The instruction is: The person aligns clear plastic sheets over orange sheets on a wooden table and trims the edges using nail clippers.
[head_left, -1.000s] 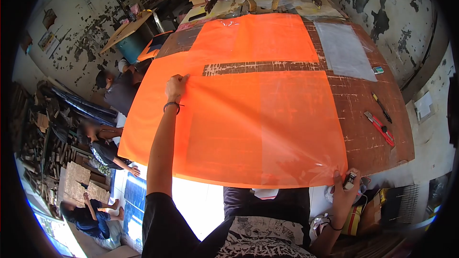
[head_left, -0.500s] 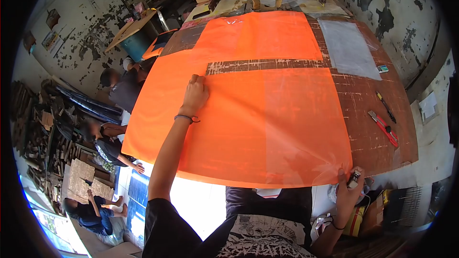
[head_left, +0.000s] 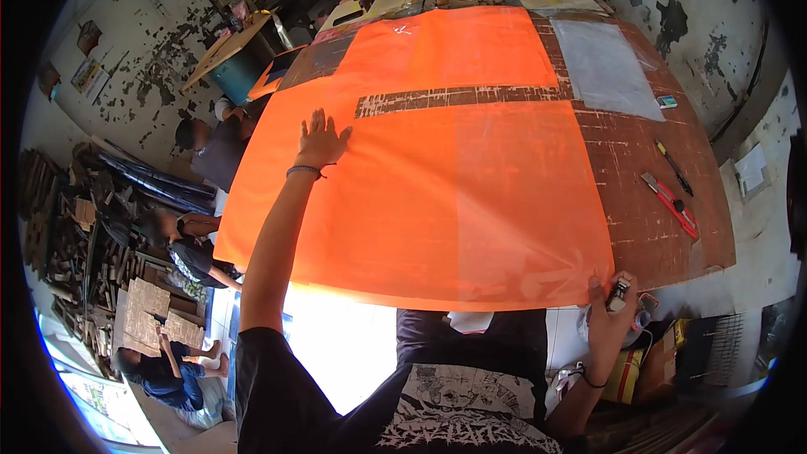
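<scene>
Left hand (head_left: 322,141): fingers spread, palm down on the orange sheet (head_left: 395,202), just left of the narrow slot that bares the desk (head_left: 626,160); the flat pose probably smooths and steadies the material. Right hand (head_left: 605,324): bent at the sheet's near right corner, a small tool (head_left: 619,295) gripped in its fingers, the thumb against the corner, apparently to anchor it; whether it also pinches the edge, I cannot tell. The sheet lies across the desk, its near edge by the wearer's waist, with a crease running diagonally toward that corner. To the right, a red utility knife (head_left: 670,205) and a slim black tool (head_left: 673,167) rest near each other on bare wood, seemingly parked within reach yet off the material. Beyond lies a translucent sheet (head_left: 605,67). To the left, co-workers (head_left: 220,151) sit beyond the desk's edge. Compared with half a second ago, the left hand has opened from bunched fingers and shifted leftward; the right stays at its corner.
</scene>
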A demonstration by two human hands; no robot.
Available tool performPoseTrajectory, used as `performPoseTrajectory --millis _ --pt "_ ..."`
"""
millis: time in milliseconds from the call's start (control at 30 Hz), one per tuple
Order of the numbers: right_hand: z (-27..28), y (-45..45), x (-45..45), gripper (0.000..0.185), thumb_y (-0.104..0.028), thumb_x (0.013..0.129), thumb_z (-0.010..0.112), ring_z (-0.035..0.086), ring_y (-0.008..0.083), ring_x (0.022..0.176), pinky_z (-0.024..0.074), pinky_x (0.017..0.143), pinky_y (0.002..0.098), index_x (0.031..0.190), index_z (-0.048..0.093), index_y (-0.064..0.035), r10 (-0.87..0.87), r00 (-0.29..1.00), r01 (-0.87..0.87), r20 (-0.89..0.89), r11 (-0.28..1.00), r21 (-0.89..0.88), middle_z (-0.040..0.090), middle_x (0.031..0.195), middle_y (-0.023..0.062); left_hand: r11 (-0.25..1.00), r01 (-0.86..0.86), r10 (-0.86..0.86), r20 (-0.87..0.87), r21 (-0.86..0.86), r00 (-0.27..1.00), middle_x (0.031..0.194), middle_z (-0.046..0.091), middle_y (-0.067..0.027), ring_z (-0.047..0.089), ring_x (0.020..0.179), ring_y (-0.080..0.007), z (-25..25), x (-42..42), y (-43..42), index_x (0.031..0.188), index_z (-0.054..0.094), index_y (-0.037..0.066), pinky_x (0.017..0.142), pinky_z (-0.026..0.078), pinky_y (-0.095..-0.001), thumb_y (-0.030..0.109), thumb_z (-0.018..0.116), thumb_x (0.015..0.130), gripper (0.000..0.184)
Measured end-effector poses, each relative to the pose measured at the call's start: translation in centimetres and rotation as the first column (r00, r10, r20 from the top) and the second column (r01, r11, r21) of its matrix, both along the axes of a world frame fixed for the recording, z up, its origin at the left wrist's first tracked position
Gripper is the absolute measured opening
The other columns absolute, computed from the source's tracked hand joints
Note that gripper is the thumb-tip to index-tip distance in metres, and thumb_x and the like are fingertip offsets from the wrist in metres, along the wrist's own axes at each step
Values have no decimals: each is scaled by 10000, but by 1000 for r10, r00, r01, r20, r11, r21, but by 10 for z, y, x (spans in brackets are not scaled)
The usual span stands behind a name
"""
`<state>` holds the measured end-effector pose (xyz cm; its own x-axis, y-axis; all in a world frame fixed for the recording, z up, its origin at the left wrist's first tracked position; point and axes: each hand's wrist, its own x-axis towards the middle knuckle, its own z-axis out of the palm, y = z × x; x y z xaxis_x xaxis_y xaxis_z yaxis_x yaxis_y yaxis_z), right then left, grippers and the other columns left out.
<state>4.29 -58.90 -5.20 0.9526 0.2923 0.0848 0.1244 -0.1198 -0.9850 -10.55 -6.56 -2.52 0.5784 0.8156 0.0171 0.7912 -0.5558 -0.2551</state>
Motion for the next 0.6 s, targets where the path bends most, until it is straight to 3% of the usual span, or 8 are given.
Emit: performPoseTrajectory --millis 33,100,167,233,333,467,533,600 --pt "2 -1 0 233 -131 879 645 411 29 493 329 431 181 904 420 -76 -11 1000 11 7 1000 11 385 661 -25 1000 11 -11 7 11 1000 1515 164 -187 137 1410 -320 9 14 -15 1432 243 -6 1141 110 -469 517 331 938 724" --pt "2 -4 -8 227 -104 872 649 457 45 510 377 457 185 910 429 -63 16 991 -6 -131 997 76 398 652 -19 913 307 -361 182 269 915 1486 210 -228 143 1399 -362 14 52 -64 1417 283 12 1142 103 -470 438 412 944 650" --pt "6 -8 -15 225 -92 869 648 474 54 518 395 468 192 913 431 -56 22 990 -12 -142 998 69 412 649 -13 850 520 -525 229 87 820 1479 231 -225 150 1398 -353 39 89 -137 1416 281 10 1145 97 -472 397 477 932 650" --pt "14 -17 -20 244 -83 849 667 488 64 556 422 512 213 911 434 -46 69 985 -68 -161 998 11 446 647 -5 601 777 -692 366 -184 622 1490 215 -206 138 1402 -340 43 123 -183 1421 269 15 1151 89 -464 453 443 934 678" --pt "3 -25 -19 272 -86 818 697 488 60 600 423 559 215 906 443 -50 27 999 -24 25 993 -118 458 656 -8 422 861 -758 412 -282 506 1503 190 -185 121 1408 -323 24 171 -222 1433 245 29 1157 78 -455 506 417 925 718" --pt "1 -22 -17 302 -132 793 733 429 47 604 383 553 212 900 465 -46 -29 998 33 59 998 -54 454 650 -15 398 885 -815 350 -241 461 1519 163 -157 111 1416 -286 3 213 -238 1451 212 45 1159 80 -434 589 460 870 834" --pt "3 -21 -16 317 -152 786 747 414 41 587 373 532 213 894 471 -42 -56 998 58 34 997 -59 464 644 -16 386 902 -825 364 -194 432 1520 168 -150 118 1416 -279 -3 215 -238 1448 226 46 1159 86 -432 595 474 861 841" --pt "7 -22 -14 311 -108 770 746 411 40 648 362 583 194 881 458 -68 5 992 -19 -124 993 -112 446 718 -29 365 915 -831 383 -174 405 1520 174 -142 126 1415 -271 -11 222 -241 1445 240 47 1158 92 -431 600 488 851 849"
